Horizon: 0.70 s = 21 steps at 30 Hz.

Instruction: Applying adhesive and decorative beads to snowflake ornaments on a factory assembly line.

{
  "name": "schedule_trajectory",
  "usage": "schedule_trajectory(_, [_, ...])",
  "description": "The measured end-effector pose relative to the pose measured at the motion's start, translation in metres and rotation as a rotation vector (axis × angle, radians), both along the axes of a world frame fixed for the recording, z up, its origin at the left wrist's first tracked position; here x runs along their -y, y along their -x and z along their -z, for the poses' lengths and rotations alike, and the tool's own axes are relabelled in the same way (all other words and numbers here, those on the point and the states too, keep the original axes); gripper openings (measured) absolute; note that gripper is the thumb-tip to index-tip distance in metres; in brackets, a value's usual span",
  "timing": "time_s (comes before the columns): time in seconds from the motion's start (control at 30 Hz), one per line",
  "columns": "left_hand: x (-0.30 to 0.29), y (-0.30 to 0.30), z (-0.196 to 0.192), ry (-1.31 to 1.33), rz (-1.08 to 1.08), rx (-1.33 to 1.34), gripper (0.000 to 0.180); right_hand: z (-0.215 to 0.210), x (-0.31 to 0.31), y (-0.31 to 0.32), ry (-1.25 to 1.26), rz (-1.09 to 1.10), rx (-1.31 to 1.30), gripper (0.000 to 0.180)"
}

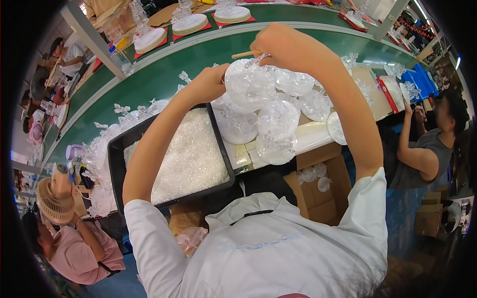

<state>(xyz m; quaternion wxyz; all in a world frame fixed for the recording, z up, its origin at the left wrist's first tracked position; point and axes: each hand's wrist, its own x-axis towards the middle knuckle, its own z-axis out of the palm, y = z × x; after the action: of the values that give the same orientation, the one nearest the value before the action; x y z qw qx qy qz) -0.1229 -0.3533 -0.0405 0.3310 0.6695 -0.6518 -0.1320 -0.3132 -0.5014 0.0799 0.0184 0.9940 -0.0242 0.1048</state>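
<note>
My left hand (212,83) is closed at the left edge of a clear plastic piece with a round, disc-like base (250,84), held up over the bench. Above that piece my right hand (277,47) is closed, its fingers pinching a thin wooden stick (244,54) that points left; its working end is hidden. More clear round-based pieces (277,119) lie heaped and overlapping just below and right of my hands. Under my left forearm sits a black tray (222,141) filled with small, shiny clear granules (191,149).
A green conveyor (164,79) runs behind the bench, with white round bases (190,24) beyond. Clear pieces (102,159) crowd the tray's left side. Below stands an open cardboard box (325,211). Co-workers sit left, near a fan (54,196), and right, near a blue bin (422,82).
</note>
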Motion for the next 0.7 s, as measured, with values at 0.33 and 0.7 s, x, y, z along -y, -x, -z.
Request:
schedule_trajectory(0.33, [-0.002, -0.003, -0.003, -0.162, -0.051, -0.041, 0.036, -0.009, -0.009, -0.002, 0.117, 0.124, -0.186, 0.014])
schedule_trajectory(0.7, [-0.003, -0.003, -0.003, -0.163, -0.075, -0.049, 0.035, 0.007, -0.021, -0.026, 0.191, -0.025, -0.269, 0.007])
